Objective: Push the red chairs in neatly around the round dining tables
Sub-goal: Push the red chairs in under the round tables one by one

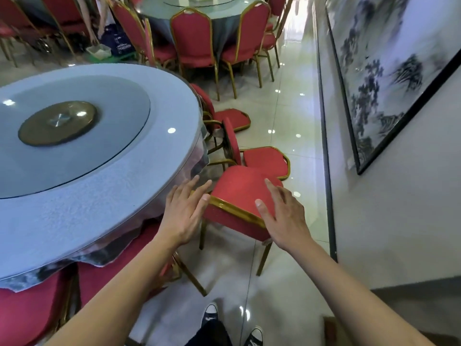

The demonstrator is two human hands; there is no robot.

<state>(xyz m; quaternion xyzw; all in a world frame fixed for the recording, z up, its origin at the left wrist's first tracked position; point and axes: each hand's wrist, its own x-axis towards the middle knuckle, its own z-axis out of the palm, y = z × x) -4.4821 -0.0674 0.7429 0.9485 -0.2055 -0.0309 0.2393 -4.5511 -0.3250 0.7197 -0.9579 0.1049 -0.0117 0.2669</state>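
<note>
Step in hand: pushing in red chair (239,196), angled out just beside round table (104,186). Left hand (183,216), right hand (284,218): fingers straight, over backrest top, gripping nothing. Next, likely: firm hold, square push tableward.

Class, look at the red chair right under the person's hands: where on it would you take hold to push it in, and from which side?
Probably grip the gold-framed top of the nearest chair's backrest, one hand at each corner, coming from behind on the aisle side. The backrest faces the person and the seat points toward the round table, so pushing forward should slide it in.
</note>
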